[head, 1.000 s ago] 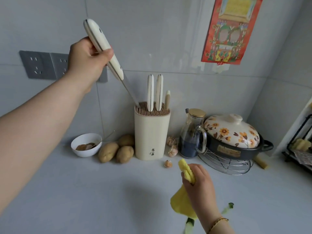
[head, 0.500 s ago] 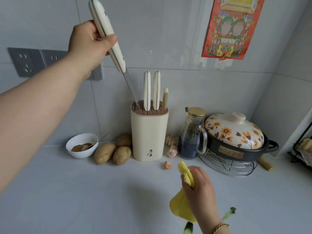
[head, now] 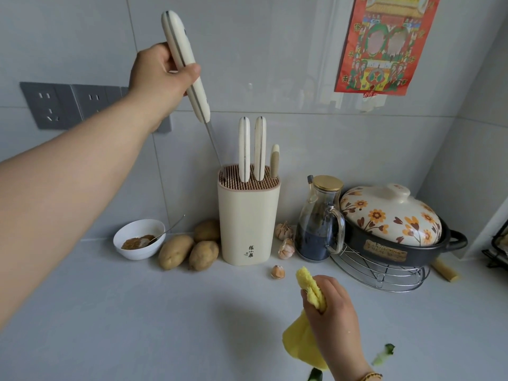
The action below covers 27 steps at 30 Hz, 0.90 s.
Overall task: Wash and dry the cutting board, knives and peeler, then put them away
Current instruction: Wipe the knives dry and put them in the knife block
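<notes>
Left hand: the left hand (head: 159, 75) is raised near the wall, its fingers and thumb curled tight round the cream handle of a long steel-bladed kitchen knife (head: 192, 86).
Knife: it hangs point down and tilted. Its tip is at the left edge of the ribbed top of the tall cream plastic knife block (head: 247, 221). Whether the tip is already between the rods cannot be told.
Right hand: the right hand (head: 335, 314) is low over the pale grey worktop (head: 110, 312), its fingers closed on a bunched yellow cloth (head: 301, 347).
In the block: two cream-handled knives (head: 244, 147) stand upright side by side. A shorter beige-and-cream handle (head: 275, 160) stands just right of them; it cannot be told whether it is a knife or the peeler.
Progress: putting away looks well along, with two knives stowed and this one about to be slotted. The cutting board is not in view, so its state is unknown. The cloth in hand suggests drying may not be over.
Writing: three black Chinese characters (head: 250, 251) run down the block's front, apparently 張小泉; the print beside them is too small to read. The red paper poster (head: 379, 45) bears characters that look like 平 and 安 at its left edge. The plaque on the black casserole with flowered lid (head: 390, 224) is too blurred to read.
Around: three brown potatoes (head: 189, 251) lie left of the block, and a white bowl of brown paste (head: 137, 237) sits beyond them.
</notes>
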Available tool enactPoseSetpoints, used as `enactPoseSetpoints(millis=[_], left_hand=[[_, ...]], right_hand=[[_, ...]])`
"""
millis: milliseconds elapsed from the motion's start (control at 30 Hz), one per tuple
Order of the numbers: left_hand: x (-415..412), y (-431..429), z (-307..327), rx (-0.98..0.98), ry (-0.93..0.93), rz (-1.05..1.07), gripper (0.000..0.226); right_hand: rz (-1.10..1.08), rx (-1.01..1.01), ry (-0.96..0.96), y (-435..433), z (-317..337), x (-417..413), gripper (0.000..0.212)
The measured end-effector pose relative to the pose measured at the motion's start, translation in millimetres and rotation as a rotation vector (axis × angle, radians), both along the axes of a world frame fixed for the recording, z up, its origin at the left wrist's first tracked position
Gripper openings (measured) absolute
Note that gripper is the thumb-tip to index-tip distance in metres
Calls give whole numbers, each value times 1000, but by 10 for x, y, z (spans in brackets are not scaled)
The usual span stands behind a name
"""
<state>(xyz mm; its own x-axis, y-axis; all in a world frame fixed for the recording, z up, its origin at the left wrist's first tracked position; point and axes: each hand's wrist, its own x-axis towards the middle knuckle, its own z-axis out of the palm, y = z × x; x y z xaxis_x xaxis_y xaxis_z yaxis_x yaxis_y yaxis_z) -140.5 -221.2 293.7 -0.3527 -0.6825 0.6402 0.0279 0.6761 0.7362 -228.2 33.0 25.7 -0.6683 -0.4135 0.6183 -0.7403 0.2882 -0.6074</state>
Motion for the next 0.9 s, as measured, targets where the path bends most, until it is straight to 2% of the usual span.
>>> enactPoseSetpoints(millis=[67,200,333,433,567,733,900], left_hand=[[-96,-4,9,15,-56,-18,8],[-316,16,-37,58,-199,-60,30],[-572,-24,-256,33,-392,-57,32],[-641,-152,-528,108,-490,-35,34],[-715,-292,-806,171,-550,-73,32],[-805,-379,-901,187,-512,-64,30],[-862,-391,-945,183,-496,-40,32]], right_hand=[[16,-6,1,-25,-23,-12,12],[57,-22,5,-76,-73,5,15],[34,-11,81,-97,-111,-26,21],[62,-51,83,-95,-117,-93,27],[58,-66,81,-107,-95,-154,31],[69,-67,47,-160,-74,-186,29],[81,-35,-73,-145,-43,-174,15]])
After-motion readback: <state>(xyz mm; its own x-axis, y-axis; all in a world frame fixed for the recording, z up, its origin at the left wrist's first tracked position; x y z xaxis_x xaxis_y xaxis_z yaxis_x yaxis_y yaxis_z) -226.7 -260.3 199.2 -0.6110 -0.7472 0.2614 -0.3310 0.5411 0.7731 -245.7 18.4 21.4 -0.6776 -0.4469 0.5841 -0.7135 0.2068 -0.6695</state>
